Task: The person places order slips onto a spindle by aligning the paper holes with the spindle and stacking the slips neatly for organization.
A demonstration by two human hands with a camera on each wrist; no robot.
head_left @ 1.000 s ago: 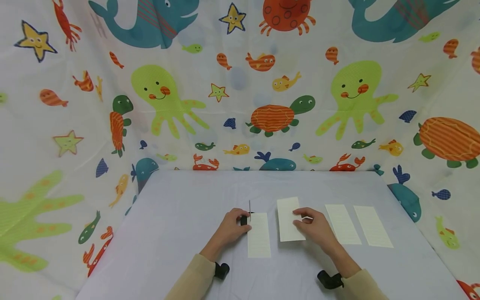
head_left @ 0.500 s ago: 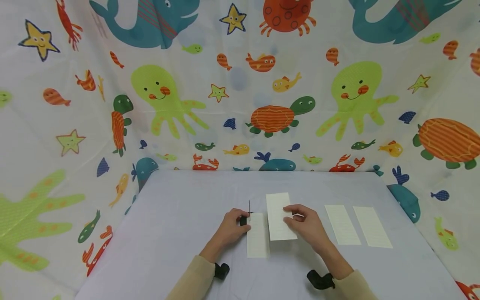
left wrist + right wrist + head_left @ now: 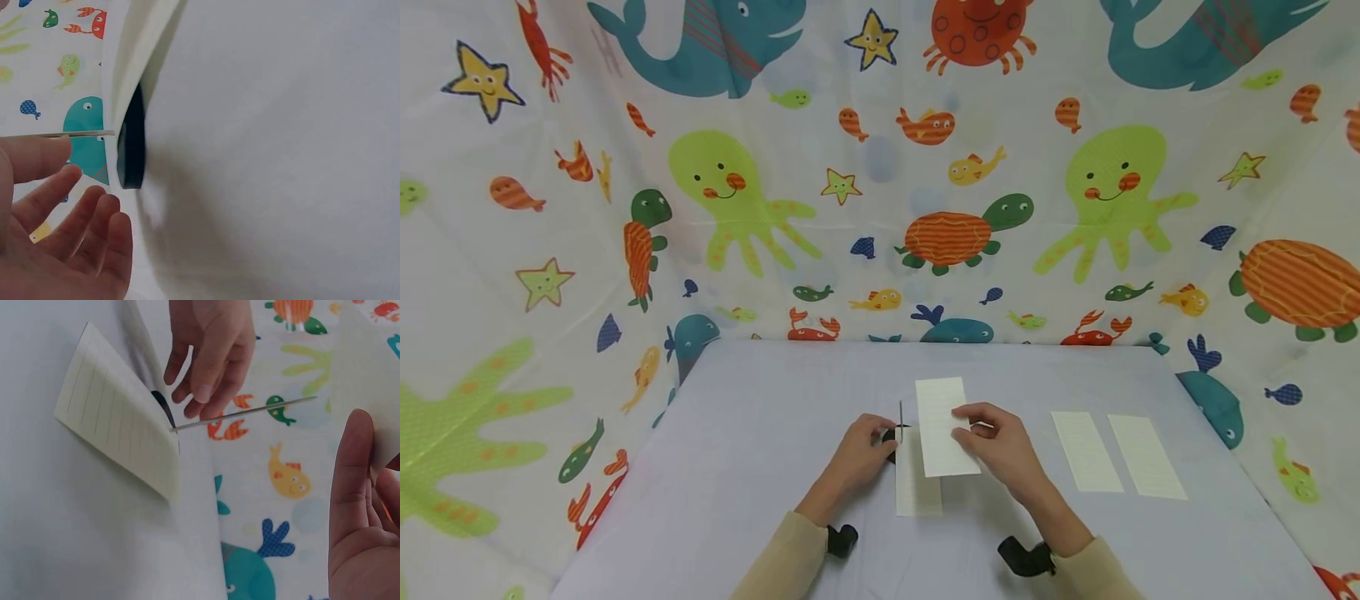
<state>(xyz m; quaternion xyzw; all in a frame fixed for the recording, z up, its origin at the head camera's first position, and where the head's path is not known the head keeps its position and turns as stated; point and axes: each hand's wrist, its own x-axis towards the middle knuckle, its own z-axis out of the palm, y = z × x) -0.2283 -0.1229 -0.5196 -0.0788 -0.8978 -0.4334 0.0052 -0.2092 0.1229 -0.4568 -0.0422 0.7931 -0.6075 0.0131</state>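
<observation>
Paper sheet (image 3: 938, 427), cream and rectangular, is pinched by right fingers (image 3: 351, 456), left fingers (image 3: 119, 242) loose.

White table (image 3: 760, 417); behind it, pale cloth (image 3: 880, 192) printed with sea creatures (image 3: 951, 237).

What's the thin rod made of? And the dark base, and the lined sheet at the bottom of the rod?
The rod looks like metal, probably smooth: it's very thin, straight and greyish. The base could be plastic or painted metal; it's dark and smooth-looking, but I can't tell which. The sheet seems to be matte paper: thin, cream, with ruled lines and no shine.
</observation>
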